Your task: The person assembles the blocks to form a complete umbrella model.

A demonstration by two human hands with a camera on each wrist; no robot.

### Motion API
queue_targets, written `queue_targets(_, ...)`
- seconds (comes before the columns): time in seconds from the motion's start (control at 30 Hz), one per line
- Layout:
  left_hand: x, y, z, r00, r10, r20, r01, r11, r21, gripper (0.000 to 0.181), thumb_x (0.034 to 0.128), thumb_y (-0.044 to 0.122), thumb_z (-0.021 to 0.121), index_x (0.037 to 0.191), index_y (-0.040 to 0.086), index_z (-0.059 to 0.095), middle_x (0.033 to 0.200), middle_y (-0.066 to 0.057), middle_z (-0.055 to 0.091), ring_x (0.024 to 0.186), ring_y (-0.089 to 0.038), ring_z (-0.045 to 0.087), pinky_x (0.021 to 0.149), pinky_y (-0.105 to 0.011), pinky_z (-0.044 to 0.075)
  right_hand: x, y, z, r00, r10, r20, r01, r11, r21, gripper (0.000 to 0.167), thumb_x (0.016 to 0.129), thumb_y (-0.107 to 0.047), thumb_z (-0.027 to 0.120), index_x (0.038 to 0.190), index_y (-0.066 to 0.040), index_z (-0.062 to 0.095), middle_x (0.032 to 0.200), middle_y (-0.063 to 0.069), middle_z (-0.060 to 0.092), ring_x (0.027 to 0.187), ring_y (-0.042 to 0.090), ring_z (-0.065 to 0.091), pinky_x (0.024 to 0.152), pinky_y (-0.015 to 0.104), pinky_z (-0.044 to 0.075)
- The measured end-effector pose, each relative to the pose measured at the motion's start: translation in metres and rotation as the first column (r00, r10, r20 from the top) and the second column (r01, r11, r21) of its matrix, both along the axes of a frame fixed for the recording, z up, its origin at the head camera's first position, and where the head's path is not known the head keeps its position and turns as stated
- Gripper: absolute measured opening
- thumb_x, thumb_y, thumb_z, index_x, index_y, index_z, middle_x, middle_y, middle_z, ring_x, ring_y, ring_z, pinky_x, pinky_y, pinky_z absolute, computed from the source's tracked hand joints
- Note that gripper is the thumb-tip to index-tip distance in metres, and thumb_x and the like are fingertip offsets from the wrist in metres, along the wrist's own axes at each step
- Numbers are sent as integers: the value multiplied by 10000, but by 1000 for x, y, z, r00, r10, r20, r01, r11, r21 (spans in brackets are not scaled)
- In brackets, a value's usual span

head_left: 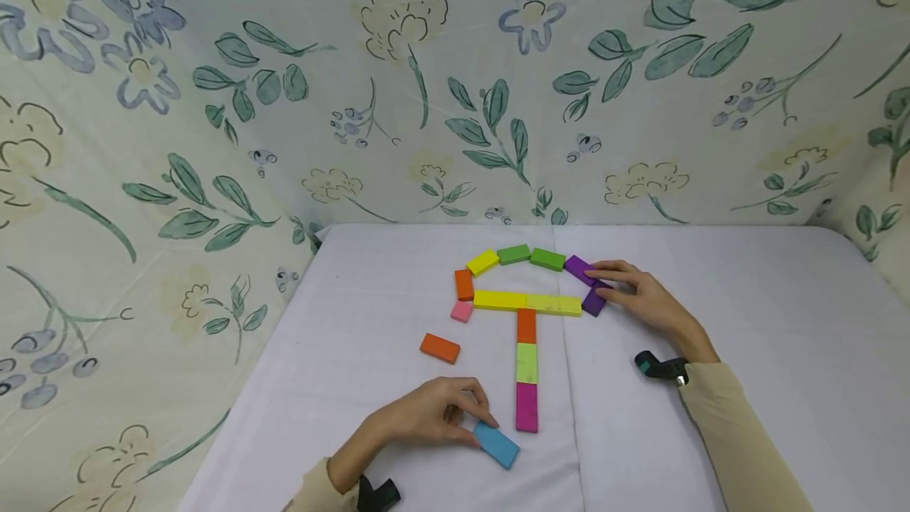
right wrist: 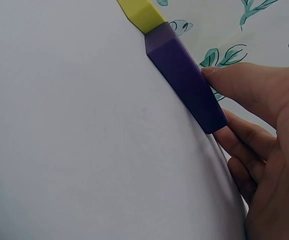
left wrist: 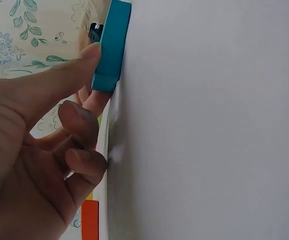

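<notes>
My left hand (head_left: 434, 411) pinches a blue block (head_left: 496, 445) by one end, thumb on one side and a finger on the other, at the table's front. In the left wrist view the blue block (left wrist: 113, 47) stands out from the fingertips, with the other fingers curled. My right hand (head_left: 650, 303) is at the right end of an arch of blocks. Its thumb and fingers hold the lower purple block (head_left: 594, 300), while a fingertip lies by the upper purple block (head_left: 579, 269). The right wrist view shows the thumb against the purple block (right wrist: 187, 82), its far end touching a yellow one.
The arch continues through green blocks (head_left: 547, 259), a yellow block (head_left: 483, 262), an orange block (head_left: 464, 285) and a pink block (head_left: 461, 311). A yellow row (head_left: 526, 303) lies beneath. A column runs down to a magenta block (head_left: 527, 408). A loose orange block (head_left: 440, 348) lies left.
</notes>
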State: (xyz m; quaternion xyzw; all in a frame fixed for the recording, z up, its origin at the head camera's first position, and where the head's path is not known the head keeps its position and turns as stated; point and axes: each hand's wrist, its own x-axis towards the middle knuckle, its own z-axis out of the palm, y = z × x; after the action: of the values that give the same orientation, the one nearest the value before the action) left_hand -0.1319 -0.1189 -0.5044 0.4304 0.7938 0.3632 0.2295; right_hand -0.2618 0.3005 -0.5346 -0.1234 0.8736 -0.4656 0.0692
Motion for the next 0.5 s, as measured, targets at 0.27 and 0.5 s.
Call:
queue_targets(0.27,-6,-7,-2,995,-22,96,20,1000,19,332,893,103,812,1215,181,785,1131,19,665,645,55,468,595,-115,431,3,0,4,1000,6,12,-6,1000,-1,441,1000,-306,699,1407,-143,654,1590,153,421,1545,459,225,1201,731,153)
queue_targets(0.5,-8,-2,-2,998,-37,40,37,999,7,321,880,143,831,1197,181,795,1091,26,667,631,68,468,589,-113,442,2,0,3,1000,-1,2,1,1000,13,441,1004,-332,691,1405,-150,656,1584,148,427,1538,455,236,1199,728,168)
